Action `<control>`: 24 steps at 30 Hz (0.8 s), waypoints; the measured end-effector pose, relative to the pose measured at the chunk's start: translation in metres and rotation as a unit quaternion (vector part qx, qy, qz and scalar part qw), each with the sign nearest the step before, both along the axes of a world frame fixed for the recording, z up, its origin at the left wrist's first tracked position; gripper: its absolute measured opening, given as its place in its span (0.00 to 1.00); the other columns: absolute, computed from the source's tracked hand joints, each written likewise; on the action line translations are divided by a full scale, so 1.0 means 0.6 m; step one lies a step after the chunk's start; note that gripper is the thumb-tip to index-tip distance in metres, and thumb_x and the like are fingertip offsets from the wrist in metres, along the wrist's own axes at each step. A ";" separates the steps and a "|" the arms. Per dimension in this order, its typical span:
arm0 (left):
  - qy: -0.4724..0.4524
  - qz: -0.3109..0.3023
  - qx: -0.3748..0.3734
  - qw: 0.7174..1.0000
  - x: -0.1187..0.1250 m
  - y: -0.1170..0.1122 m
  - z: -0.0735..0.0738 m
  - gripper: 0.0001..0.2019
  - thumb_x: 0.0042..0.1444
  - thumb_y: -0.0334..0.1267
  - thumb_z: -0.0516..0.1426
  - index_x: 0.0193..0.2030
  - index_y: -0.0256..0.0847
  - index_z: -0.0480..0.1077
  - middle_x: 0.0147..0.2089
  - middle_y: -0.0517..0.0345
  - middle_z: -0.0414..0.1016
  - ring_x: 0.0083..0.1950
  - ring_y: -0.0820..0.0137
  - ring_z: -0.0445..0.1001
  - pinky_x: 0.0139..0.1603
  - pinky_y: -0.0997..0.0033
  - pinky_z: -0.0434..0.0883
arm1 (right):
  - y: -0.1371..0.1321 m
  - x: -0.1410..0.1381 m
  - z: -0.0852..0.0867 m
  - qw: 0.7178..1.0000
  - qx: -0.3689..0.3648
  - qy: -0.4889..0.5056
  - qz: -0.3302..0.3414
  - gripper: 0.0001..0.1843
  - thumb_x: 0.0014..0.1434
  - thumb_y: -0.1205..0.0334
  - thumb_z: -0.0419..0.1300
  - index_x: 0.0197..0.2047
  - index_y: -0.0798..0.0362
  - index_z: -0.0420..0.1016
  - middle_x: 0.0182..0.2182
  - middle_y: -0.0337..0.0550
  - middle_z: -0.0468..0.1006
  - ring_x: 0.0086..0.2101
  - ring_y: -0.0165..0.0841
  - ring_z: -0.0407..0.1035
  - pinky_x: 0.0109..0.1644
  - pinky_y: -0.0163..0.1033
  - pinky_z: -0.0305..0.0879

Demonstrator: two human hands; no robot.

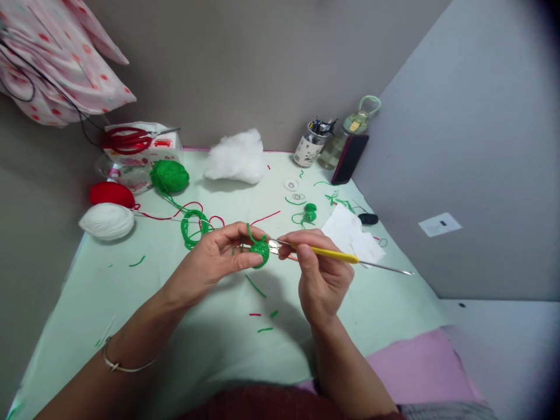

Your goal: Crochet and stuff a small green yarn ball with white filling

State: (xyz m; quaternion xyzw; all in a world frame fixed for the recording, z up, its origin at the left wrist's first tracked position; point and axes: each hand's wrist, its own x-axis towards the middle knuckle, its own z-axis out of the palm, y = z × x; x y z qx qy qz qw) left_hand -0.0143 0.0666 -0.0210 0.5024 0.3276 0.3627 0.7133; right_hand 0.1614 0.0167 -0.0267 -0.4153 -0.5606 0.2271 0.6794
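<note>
My left hand [219, 256] pinches a small green crochet piece [261, 252] between thumb and fingers, above the pale green table [131, 291]. A green strand runs from the piece over my fingers toward the green yarn ball [170, 175]. My right hand [321, 274] is closed on a crochet hook [336, 254] with a yellow handle; its metal tip meets the green piece and its other end points right. Both hands are held just above the table's middle.
At the back left lie a red yarn ball [111, 193], a white yarn ball [107, 221] and red scissors [129, 140] on a box. White stuffing [236, 157], a pen cup [311, 143], a bottle [350, 131], a phone [350, 158] and a tissue [352, 233] stand farther back. Yarn scraps are scattered about.
</note>
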 end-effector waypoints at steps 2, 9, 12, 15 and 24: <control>-0.017 -0.007 -0.001 1.000 0.000 0.000 -0.001 0.13 0.54 0.38 0.71 0.46 0.44 0.80 0.43 0.57 0.78 0.47 0.67 0.76 0.49 0.68 0.73 | 0.000 0.000 -0.001 1.000 -0.005 -0.006 0.007 0.10 0.69 0.64 0.60 0.44 0.44 0.84 0.35 0.41 0.82 0.31 0.32 0.75 0.33 0.42 0.75; -0.068 -0.028 -0.042 0.996 0.003 -0.004 0.002 0.34 0.51 0.31 0.72 0.65 0.52 0.72 0.48 0.57 0.78 0.47 0.65 0.80 0.52 0.64 0.76 | 0.009 0.001 -0.015 0.975 -0.092 0.136 0.150 0.06 0.66 0.59 0.65 0.44 0.44 0.85 0.36 0.39 0.81 0.29 0.29 0.74 0.33 0.39 0.75; -0.048 -0.008 -0.026 0.998 0.004 -0.008 0.003 0.37 0.50 0.30 0.71 0.67 0.52 0.70 0.46 0.59 0.77 0.48 0.66 0.79 0.54 0.64 0.75 | 0.010 0.005 -0.014 0.971 -0.108 0.125 0.170 0.05 0.65 0.60 0.67 0.44 0.45 0.85 0.37 0.40 0.82 0.29 0.30 0.74 0.34 0.39 0.75; -0.015 0.010 0.005 1.000 0.003 -0.012 0.005 0.41 0.51 0.30 0.71 0.71 0.53 0.66 0.45 0.60 0.77 0.50 0.67 0.77 0.57 0.65 0.73 | 0.007 0.011 -0.007 0.979 -0.091 0.059 0.171 0.05 0.64 0.62 0.67 0.43 0.45 0.85 0.37 0.41 0.83 0.34 0.33 0.76 0.38 0.42 0.77; 0.095 0.051 0.107 0.988 -0.006 -0.020 0.026 0.47 0.51 0.33 0.71 0.75 0.57 0.58 0.40 0.63 0.73 0.47 0.67 0.73 0.61 0.64 0.68 | 0.004 0.026 0.006 0.979 -0.042 -0.097 0.176 0.14 0.64 0.69 0.66 0.49 0.41 0.84 0.43 0.42 0.85 0.45 0.36 0.79 0.50 0.46 0.79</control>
